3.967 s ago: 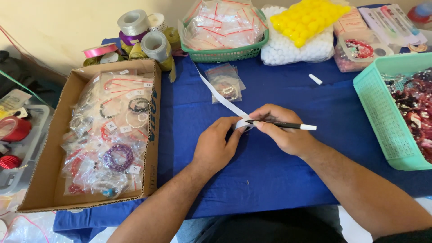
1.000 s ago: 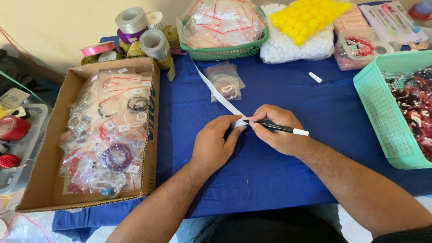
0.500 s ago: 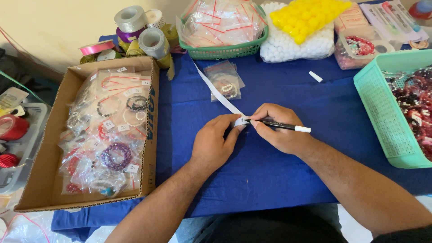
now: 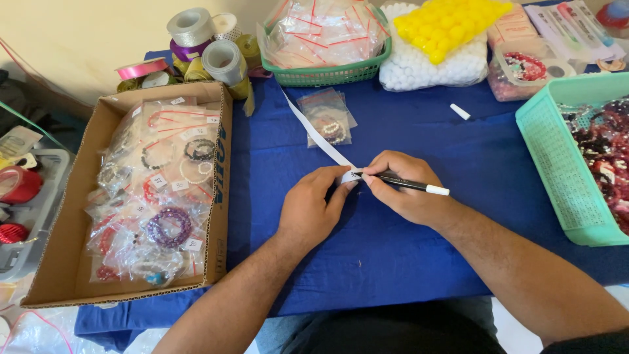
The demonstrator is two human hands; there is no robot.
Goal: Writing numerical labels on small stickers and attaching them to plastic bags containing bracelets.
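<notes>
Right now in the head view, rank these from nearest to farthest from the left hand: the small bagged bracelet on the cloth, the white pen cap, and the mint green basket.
From the left hand:
1. Small bagged bracelet, just beyond the hand, up the white strip.
2. White pen cap, farther back and to the right on the blue cloth.
3. Mint green basket, at the far right edge.

Left hand (image 4: 313, 208) pinning white paper strip (image 4: 319, 138), right hand (image 4: 401, 185) gripping black pen (image 4: 407, 184) on blue tablecloth (image 4: 406, 249).
</notes>
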